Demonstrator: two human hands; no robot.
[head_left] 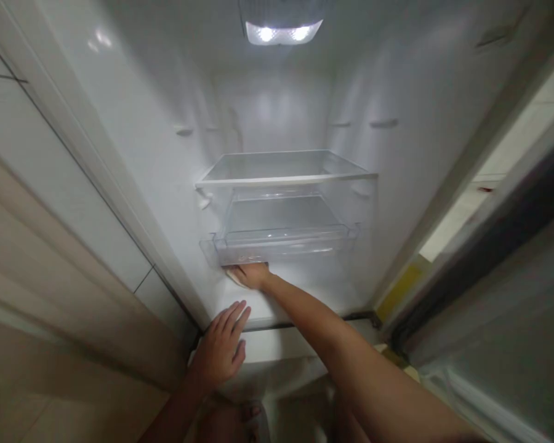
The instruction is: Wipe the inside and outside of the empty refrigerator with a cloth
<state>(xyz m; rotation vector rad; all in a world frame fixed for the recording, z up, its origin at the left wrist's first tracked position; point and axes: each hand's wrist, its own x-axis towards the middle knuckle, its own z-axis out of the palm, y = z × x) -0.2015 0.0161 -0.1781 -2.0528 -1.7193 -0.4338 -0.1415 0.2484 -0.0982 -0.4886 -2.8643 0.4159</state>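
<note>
I look into an open white fridge. A clear plastic drawer [281, 246] sits under a glass shelf [286, 178]. My right hand [252, 275] reaches in beneath the drawer's front left corner, with the fingers curled and hidden over something pale, perhaps a cloth, on the fridge floor [314, 289]. My left hand [221, 351] lies flat with the fingers stretched out on the white front ledge [277, 347] below the compartment and holds nothing.
The fridge's inner walls close in left [133, 135] and right [420, 141]. A lamp [281, 32] glows in the ceiling. The open door with its dark seal [489, 246] stands at the right. A tiled wall [50, 203] is at the left.
</note>
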